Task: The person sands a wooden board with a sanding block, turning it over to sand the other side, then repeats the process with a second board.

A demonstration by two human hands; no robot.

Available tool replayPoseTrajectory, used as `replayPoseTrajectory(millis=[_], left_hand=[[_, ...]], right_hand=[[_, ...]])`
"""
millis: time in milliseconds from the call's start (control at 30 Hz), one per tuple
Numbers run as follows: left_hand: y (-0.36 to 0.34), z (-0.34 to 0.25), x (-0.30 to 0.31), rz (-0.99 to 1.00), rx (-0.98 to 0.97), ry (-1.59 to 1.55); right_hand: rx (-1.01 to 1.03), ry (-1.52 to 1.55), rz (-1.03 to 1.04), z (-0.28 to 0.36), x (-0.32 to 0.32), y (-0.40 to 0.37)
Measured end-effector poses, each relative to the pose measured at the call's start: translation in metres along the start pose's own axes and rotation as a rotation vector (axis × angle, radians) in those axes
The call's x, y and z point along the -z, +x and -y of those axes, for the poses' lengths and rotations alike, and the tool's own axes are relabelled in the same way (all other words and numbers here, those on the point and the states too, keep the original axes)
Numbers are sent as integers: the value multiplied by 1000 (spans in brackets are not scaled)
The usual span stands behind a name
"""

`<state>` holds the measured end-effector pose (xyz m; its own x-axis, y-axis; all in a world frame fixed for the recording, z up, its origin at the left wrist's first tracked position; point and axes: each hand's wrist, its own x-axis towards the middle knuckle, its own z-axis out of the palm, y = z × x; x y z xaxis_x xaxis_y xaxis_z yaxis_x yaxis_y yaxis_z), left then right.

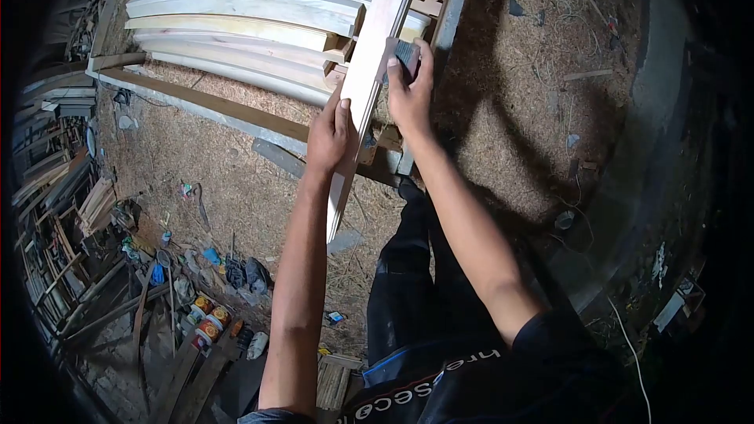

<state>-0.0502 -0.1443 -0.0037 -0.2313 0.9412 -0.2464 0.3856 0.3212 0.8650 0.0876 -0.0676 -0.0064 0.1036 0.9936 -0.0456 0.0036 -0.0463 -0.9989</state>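
Across the stack of curved planks (251,8) lies the long board (377,39). My left hand (328,129) grips its edge, and my right hand (410,94) is closed on a dark block (407,56) pressed against it. I judge flat, even pressure along the length works best, with the left pinning firmly.

stacked planks (251,8) on frame (196,98) (sawdust floor (510,110))

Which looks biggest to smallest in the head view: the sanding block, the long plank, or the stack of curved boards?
1. stack of curved boards
2. long plank
3. sanding block, partly hidden under the right hand
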Motion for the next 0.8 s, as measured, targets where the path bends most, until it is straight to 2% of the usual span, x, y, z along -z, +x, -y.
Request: replayPoseTrajectory(millis=[133, 200, 267, 333, 433, 467, 567, 633, 667, 733, 800], left_hand=[[-5, 9, -2, -64, -47, 104], [-5, 9, -1, -68, -6, 101], [-4, 7, -3, -91, -29, 102], [-5, 5, -2, -107, -47, 107], [-6, 1, -3, -93, -14, 114], [-6, -1, -3, -83, 30, 119], [-5, -8, 0, -54, 119, 162], [-8, -9, -2, -34, 169, 188], [-7, -11, -3, -47, 147, 194], [-6, -11, -2, -62, 118, 204], [-6, -9, -3, -82, 86, 183]], right_hand=[[1, -110, 57, -6, 3, -50], [18, -77, 80, -11, 3, -83], [-55, -38, 101, -5, 3, -104], [-98, 36, 76, -9, -2, -100], [68, -50, -63, -17, -7, -69], [-15, 13, -53, -17, -6, -54], [47, -3, -17, -5, -2, -17], [-9, 123, -4, -4, -1, -15], [64, 35, -42, -4, -2, -19], [34, -103, -48, -11, -3, -43], [46, -105, -58, -10, -3, -67]])
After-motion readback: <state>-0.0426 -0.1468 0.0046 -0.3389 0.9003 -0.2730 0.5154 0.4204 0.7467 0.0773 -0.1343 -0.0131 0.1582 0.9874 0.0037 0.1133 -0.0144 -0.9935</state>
